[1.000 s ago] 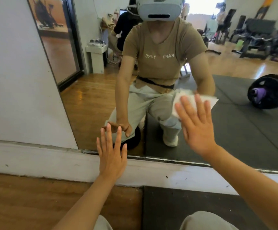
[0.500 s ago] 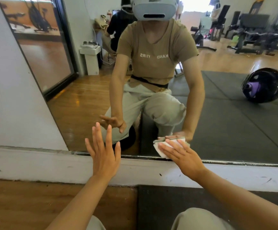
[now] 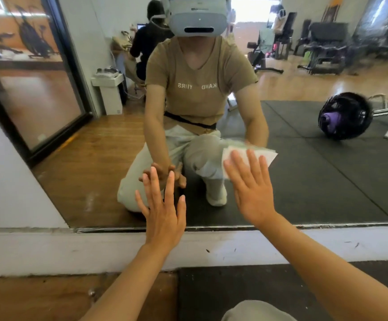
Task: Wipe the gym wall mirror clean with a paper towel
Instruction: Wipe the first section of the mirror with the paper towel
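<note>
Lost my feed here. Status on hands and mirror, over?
Left hand flat, braced on mirror. Right hand flat, pressing paper towel against glass. Nothing in the way.

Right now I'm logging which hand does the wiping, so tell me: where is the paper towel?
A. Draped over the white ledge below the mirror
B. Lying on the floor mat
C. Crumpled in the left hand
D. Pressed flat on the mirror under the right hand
D: the right hand lies with straight fingers over the paper towel against the mirror, while the left hand is spread and bare.
</note>
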A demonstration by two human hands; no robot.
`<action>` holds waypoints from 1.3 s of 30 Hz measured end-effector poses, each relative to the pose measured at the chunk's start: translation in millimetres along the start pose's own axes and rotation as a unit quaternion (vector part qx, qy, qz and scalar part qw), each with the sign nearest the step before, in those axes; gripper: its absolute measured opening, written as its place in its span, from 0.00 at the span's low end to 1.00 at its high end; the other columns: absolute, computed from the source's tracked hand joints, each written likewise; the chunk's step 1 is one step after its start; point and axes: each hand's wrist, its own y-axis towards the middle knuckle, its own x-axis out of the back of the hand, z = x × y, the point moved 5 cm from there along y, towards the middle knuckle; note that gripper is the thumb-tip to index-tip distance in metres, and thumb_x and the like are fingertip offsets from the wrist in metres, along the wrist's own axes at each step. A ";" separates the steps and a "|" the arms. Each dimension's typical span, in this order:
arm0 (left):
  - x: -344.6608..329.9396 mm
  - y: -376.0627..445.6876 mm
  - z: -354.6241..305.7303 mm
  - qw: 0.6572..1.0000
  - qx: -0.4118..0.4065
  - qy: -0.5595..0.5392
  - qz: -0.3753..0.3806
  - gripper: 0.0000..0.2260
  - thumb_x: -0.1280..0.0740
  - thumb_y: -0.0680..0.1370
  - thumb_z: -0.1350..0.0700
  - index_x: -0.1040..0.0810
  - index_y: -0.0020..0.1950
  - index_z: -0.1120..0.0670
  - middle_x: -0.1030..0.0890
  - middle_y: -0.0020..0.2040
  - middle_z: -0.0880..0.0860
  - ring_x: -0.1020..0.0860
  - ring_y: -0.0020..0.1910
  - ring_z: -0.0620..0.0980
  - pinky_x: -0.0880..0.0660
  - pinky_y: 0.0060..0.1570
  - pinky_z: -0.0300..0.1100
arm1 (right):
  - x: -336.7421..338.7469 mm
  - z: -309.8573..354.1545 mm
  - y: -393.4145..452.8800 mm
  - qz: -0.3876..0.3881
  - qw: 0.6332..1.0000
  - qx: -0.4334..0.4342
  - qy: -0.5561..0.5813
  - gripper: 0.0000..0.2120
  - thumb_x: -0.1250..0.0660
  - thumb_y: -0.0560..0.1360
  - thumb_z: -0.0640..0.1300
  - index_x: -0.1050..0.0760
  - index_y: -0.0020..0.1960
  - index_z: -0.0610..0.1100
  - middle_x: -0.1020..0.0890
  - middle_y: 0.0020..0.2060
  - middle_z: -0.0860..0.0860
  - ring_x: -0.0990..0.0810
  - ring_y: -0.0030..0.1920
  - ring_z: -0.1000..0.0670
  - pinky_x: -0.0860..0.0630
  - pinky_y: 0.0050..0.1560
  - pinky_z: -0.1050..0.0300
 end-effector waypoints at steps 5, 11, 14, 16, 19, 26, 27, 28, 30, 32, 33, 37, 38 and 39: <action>-2.7 2.1 0.4 1.000 0.000 0.006 0.002 0.30 0.45 0.83 0.48 0.55 0.82 0.49 0.62 0.82 0.58 0.60 0.81 0.60 0.66 0.76 0.56 | -40.2 12.9 -118.1 0.172 0.972 0.150 -0.056 0.34 0.41 0.78 0.45 0.48 0.82 0.50 0.49 0.81 0.51 0.51 0.81 0.45 0.56 0.79 0.43; -7.0 2.7 3.6 0.999 -0.001 0.021 0.028 0.31 0.47 0.84 0.46 0.59 0.82 0.49 0.65 0.81 0.58 0.62 0.80 0.61 0.67 0.76 0.58 | -45.3 -0.7 -139.6 0.208 0.944 0.231 -0.112 0.41 0.48 0.72 0.28 0.53 0.82 0.48 0.52 0.81 0.51 0.55 0.81 0.46 0.61 0.80 0.47; -9.9 1.7 -4.1 1.000 0.009 0.007 0.024 0.31 0.46 0.83 0.46 0.54 0.82 0.55 0.63 0.81 0.62 0.62 0.80 0.64 0.63 0.76 0.64 | -37.5 -8.7 -122.4 0.200 0.942 0.246 -0.111 0.41 0.48 0.72 0.30 0.55 0.82 0.46 0.55 0.81 0.50 0.56 0.81 0.46 0.61 0.79 0.47; -11.4 1.7 -9.0 1.000 0.020 -0.005 0.017 0.31 0.45 0.83 0.46 0.54 0.82 0.56 0.63 0.81 0.62 0.62 0.80 0.64 0.61 0.74 0.68 | -28.4 -13.2 -97.6 0.169 0.955 0.223 -0.102 0.42 0.48 0.72 0.27 0.56 0.82 0.46 0.56 0.81 0.50 0.56 0.81 0.47 0.60 0.80 0.48; -13.1 2.0 -10.4 1.000 0.026 -0.010 0.013 0.31 0.45 0.83 0.46 0.54 0.82 0.56 0.63 0.81 0.62 0.61 0.80 0.64 0.60 0.72 0.72 | -3.9 -21.8 -35.2 0.087 0.982 0.147 -0.078 0.41 0.47 0.72 0.30 0.55 0.82 0.47 0.56 0.81 0.51 0.55 0.81 0.47 0.56 0.79 0.48; -10.9 2.4 -16.2 0.999 0.041 0.012 -0.004 0.30 0.45 0.82 0.45 0.49 0.81 0.55 0.58 0.81 0.63 0.56 0.80 0.66 0.55 0.70 0.76 | 59.8 -48.9 127.9 -0.107 0.994 -0.037 -0.006 0.27 0.38 0.81 0.33 0.40 0.77 0.44 0.36 0.76 0.41 0.41 0.76 0.33 0.49 0.78 0.36; -8.1 3.4 -18.0 0.999 0.049 0.011 -0.012 0.30 0.45 0.82 0.45 0.49 0.81 0.53 0.57 0.81 0.63 0.55 0.80 0.66 0.55 0.69 0.77 | 61.2 -47.3 134.3 -0.119 0.992 -0.040 0.000 0.26 0.38 0.81 0.32 0.39 0.77 0.45 0.36 0.76 0.41 0.41 0.76 0.32 0.48 0.77 0.34; -4.6 5.1 -20.2 0.998 0.055 0.011 -0.022 0.30 0.45 0.82 0.45 0.49 0.81 0.52 0.56 0.81 0.62 0.54 0.80 0.65 0.56 0.69 0.77 | 59.9 -44.2 134.4 -0.123 0.992 -0.034 0.005 0.27 0.38 0.80 0.32 0.39 0.76 0.45 0.37 0.76 0.42 0.43 0.76 0.32 0.49 0.77 0.33; 3.3 9.7 -25.1 0.998 0.048 0.016 -0.042 0.30 0.45 0.81 0.45 0.50 0.81 0.50 0.55 0.82 0.60 0.51 0.80 0.64 0.60 0.69 0.76 | 47.8 -37.0 115.3 -0.101 0.995 -0.002 0.011 0.28 0.37 0.79 0.34 0.38 0.76 0.47 0.38 0.76 0.44 0.46 0.78 0.34 0.50 0.77 0.34; 12.4 16.3 -30.0 0.998 0.031 0.021 -0.059 0.29 0.45 0.82 0.45 0.51 0.80 0.49 0.54 0.82 0.59 0.51 0.80 0.63 0.65 0.70 0.72 | 30.1 -25.2 79.9 -0.054 0.996 0.064 -0.004 0.26 0.38 0.80 0.41 0.38 0.77 0.49 0.38 0.77 0.46 0.47 0.79 0.37 0.50 0.77 0.36; 16.9 21.1 -32.2 0.997 0.025 0.020 -0.065 0.29 0.45 0.82 0.45 0.51 0.80 0.49 0.54 0.82 0.59 0.51 0.80 0.62 0.67 0.70 0.69 | 21.1 -19.3 59.5 -0.023 0.994 0.106 -0.023 0.27 0.37 0.80 0.44 0.39 0.78 0.50 0.37 0.77 0.47 0.46 0.79 0.38 0.49 0.77 0.37; 34.7 49.2 -39.5 0.997 -0.012 0.014 -0.073 0.29 0.45 0.82 0.46 0.51 0.82 0.48 0.54 0.82 0.58 0.54 0.81 0.57 0.69 0.73 0.63 | 2.0 -16.8 4.6 0.063 0.965 0.232 -0.105 0.38 0.33 0.76 0.39 0.45 0.81 0.50 0.41 0.79 0.51 0.45 0.79 0.42 0.50 0.79 0.42; 40.1 57.6 -42.3 0.997 -0.024 0.018 -0.076 0.29 0.45 0.82 0.46 0.50 0.82 0.49 0.53 0.82 0.58 0.54 0.81 0.56 0.67 0.74 0.61 | 2.9 -18.6 5.2 0.070 0.959 0.247 -0.117 0.40 0.33 0.74 0.37 0.47 0.81 0.50 0.42 0.79 0.50 0.45 0.79 0.42 0.52 0.79 0.43; 46.1 66.4 -45.5 0.996 -0.037 0.023 -0.083 0.29 0.44 0.82 0.47 0.49 0.82 0.50 0.52 0.82 0.58 0.54 0.81 0.55 0.65 0.75 0.60 | 4.3 -20.9 9.2 0.074 0.955 0.258 -0.127 0.41 0.34 0.74 0.36 0.49 0.82 0.49 0.45 0.80 0.50 0.46 0.79 0.42 0.53 0.80 0.43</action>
